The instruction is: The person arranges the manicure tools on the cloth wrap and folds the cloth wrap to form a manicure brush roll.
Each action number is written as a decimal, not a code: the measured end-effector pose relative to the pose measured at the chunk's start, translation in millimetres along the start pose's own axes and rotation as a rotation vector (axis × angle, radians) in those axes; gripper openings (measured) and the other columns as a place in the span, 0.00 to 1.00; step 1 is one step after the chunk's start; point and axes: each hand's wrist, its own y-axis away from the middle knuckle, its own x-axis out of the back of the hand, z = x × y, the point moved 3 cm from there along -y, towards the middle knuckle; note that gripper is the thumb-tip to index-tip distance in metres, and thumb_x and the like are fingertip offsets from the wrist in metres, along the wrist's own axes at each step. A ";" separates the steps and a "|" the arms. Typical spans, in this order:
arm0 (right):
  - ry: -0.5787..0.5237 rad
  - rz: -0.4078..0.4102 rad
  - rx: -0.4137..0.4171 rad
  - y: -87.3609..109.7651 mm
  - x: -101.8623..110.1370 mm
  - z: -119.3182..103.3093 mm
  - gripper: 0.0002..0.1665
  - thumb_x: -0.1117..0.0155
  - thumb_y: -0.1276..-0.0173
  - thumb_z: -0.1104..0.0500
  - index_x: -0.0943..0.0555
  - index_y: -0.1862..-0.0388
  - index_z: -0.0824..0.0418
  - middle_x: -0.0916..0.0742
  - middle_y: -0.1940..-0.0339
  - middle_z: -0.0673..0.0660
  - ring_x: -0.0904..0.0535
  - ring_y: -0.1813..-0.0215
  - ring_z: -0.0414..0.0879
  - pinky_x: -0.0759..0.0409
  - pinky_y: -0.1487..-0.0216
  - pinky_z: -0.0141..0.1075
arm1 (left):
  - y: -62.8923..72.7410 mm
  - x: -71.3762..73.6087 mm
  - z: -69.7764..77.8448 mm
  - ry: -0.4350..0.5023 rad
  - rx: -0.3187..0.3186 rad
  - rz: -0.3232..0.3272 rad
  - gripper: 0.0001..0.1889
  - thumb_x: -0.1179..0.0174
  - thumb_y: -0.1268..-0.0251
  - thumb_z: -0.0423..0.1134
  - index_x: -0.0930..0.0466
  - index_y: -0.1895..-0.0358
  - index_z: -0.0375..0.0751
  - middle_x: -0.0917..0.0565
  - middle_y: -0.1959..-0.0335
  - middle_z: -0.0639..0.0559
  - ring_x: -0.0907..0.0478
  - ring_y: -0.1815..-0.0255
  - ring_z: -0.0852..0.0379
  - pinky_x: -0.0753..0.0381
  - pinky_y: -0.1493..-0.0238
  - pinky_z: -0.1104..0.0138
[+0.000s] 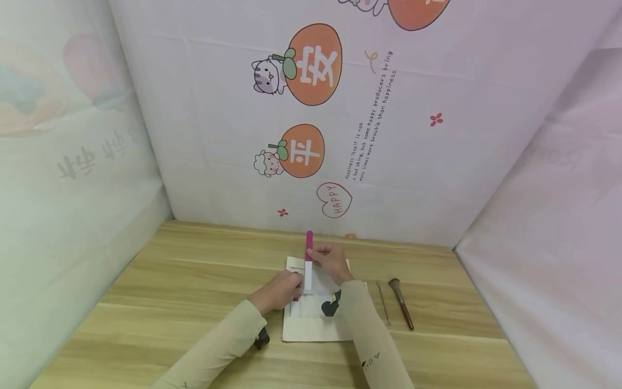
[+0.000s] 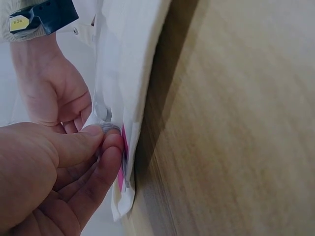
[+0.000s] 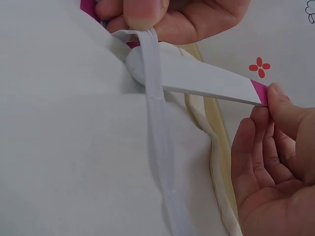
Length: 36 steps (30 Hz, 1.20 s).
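Note:
A white-and-magenta nail file (image 1: 308,274) stands over a cream cloth roll (image 1: 311,330) on the table. My right hand (image 1: 332,262) pinches the file near its magenta part. In the right wrist view, the file's rounded white end (image 3: 140,66) lies behind a white elastic band (image 3: 156,118). My left hand (image 1: 279,290) pinches that band between thumb and fingers, lifting it off the cloth. Beside the left fingertips, another magenta piece (image 2: 121,179) shows at the cloth; most of it is hidden.
Right of the cloth lie a thin metal tool (image 1: 384,303) and a brush with a dark handle (image 1: 403,306). A printed white sheet (image 1: 233,162) rises behind the wooden table (image 1: 146,302), with white side sheets too.

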 end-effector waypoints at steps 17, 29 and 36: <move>0.300 -0.195 -0.044 16.0 6.5 7.8 0.12 0.22 0.33 0.51 0.08 0.65 0.59 0.08 0.69 0.51 0.22 0.64 0.43 0.27 0.60 0.33 | 1.7 1.6 1.0 0.032 0.010 0.001 0.07 0.37 0.25 0.31 0.18 0.65 0.40 0.21 0.76 0.55 0.28 0.75 0.64 0.25 0.70 0.73; 0.523 -0.141 -0.108 4.0 5.2 -4.6 0.15 0.18 0.39 0.52 0.10 0.74 0.63 0.09 0.78 0.57 0.18 0.76 0.40 0.28 0.71 0.30 | 2.8 5.1 6.8 0.019 -0.059 0.056 0.10 0.38 0.29 0.25 0.20 0.71 0.40 0.21 0.77 0.55 0.30 0.74 0.64 0.26 0.70 0.72; 0.466 -0.123 -0.149 -1.6 4.2 -8.9 0.11 0.18 0.40 0.58 0.09 0.72 0.65 0.08 0.75 0.59 0.12 0.75 0.42 0.23 0.72 0.31 | 1.9 5.2 6.6 0.024 -0.047 0.048 0.11 0.38 0.29 0.25 0.20 0.71 0.40 0.22 0.78 0.55 0.30 0.75 0.64 0.27 0.71 0.73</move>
